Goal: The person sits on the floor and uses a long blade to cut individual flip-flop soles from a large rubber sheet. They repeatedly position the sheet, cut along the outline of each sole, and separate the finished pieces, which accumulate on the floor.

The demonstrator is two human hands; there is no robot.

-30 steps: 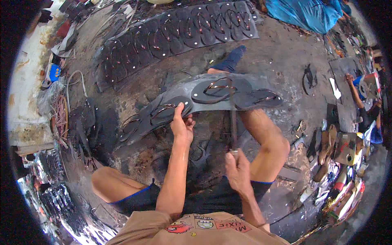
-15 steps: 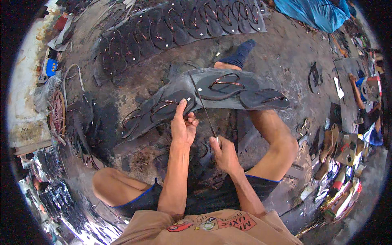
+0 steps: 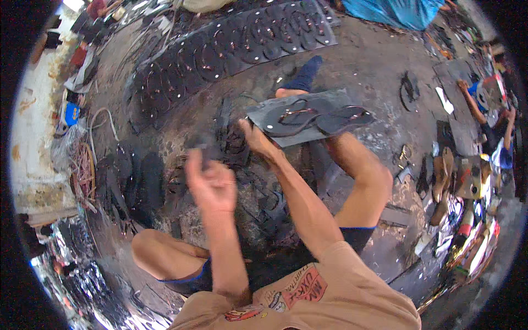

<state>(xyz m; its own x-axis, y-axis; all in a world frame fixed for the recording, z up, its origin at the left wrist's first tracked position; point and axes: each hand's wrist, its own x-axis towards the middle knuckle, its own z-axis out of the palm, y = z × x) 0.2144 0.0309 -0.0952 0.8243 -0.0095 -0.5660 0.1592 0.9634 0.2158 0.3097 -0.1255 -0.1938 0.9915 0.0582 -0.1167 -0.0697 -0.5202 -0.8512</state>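
A grey rubber sheet (image 3: pixel 300 136) lies across my bent right leg, with two dark flip-flops (image 3: pixel 330 122) on it, their straps brown and shiny. My right hand (image 3: pixel 257 138) is at the sheet's left edge, fingers closed; what they hold is hidden. The long thin blade seen earlier does not show now. Left of it, above the floor, my left hand (image 3: pixel 213 184) is smeared by motion, fingers curled. A dark blurred thing (image 3: pixel 206 149) shows at its fingertips, too unclear to name.
A long grey sheet (image 3: pixel 329 38) of flip-flops lies at the back. Dark scraps (image 3: pixel 267 198) litter the floor between my legs. Blue tarpaulin (image 3: pixel 401 14) sits at the far right, and another person's arm (image 3: pixel 472 102) shows at the right edge. Cords (image 3: pixel 82 170) lie left.
The sheet's left part, with its flip-flops, is gone from across my legs. My left hand has moved left; my right hand has moved up and left to the remaining sheet's edge.
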